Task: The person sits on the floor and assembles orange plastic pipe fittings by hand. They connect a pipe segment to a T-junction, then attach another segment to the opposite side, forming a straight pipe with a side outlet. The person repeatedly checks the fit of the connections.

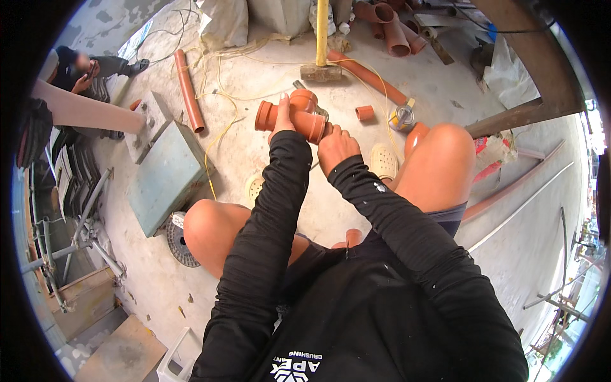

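My left hand (282, 120) is wrapped around an orange-brown plastic pipe fitting (309, 126), a branched piece with several socket ends, raised above the floor between my knees. Close against the fitting's right end, my right hand (338, 150) is closed, fingers curled. A bit of something greyish shows by its fingertips, but what it grips is mostly hidden. A short orange pipe piece (365, 113) lies just beyond on the right, near an open can (401, 118) with a yellow-and-white label.
A sledgehammer (321, 73) stands head-down ahead. Orange pipes (189, 92) lie on the concrete, and several more are heaped far right. A yellow cord (223, 143) winds past a bluish slab (167, 178) at left. Another person (89, 79) sits far left.
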Demonstrator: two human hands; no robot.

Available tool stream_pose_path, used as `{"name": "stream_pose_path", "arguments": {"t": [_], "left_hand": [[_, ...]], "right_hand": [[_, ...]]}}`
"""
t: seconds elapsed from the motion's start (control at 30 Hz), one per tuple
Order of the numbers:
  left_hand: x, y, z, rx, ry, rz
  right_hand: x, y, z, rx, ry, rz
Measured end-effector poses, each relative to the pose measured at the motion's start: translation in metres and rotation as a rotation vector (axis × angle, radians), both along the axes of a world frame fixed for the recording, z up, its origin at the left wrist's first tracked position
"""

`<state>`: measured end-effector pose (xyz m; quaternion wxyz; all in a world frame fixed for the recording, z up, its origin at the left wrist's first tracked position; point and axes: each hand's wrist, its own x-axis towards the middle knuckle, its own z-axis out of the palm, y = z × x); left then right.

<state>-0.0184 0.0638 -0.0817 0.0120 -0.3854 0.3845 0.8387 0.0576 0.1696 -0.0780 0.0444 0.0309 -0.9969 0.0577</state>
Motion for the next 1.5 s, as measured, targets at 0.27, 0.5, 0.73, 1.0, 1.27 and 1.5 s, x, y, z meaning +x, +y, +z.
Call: {"name": "stream_pose_path", "arguments": {"t": [0.27,0.5,0.73,1.0,1.27,1.5], "left_hand": [[0.029,0.0,0.018,-0.483,0.096,-0.029],[0.028,-0.028,0.03,-0.544,0.396,-0.328],[0.028,-0.057,0.06,-0.282,0.638,-0.627],[0.013,-0.061,0.082,0.954,1.002,-0.39],[-0.056,-0.107,0.112,-0.115,0.468,-0.261],[-0.049,-0.132,0.116,0.017,0.24,-0.233]], "right_hand": [[-0.021,0.008,-0.003,-0.42,-0.526,-0.239],[-0.022,0.015,-0.005,-0.415,-0.419,0.388],[0.016,0.013,0.023,-0.925,-0.569,0.321],[0.069,-0.012,0.13,-1.616,-1.007,0.806],[-0.005,0.009,-0.033,-0.958,-0.881,0.225],[0.029,0.069,-0.153,-0.096,-0.924,0.093]]}}
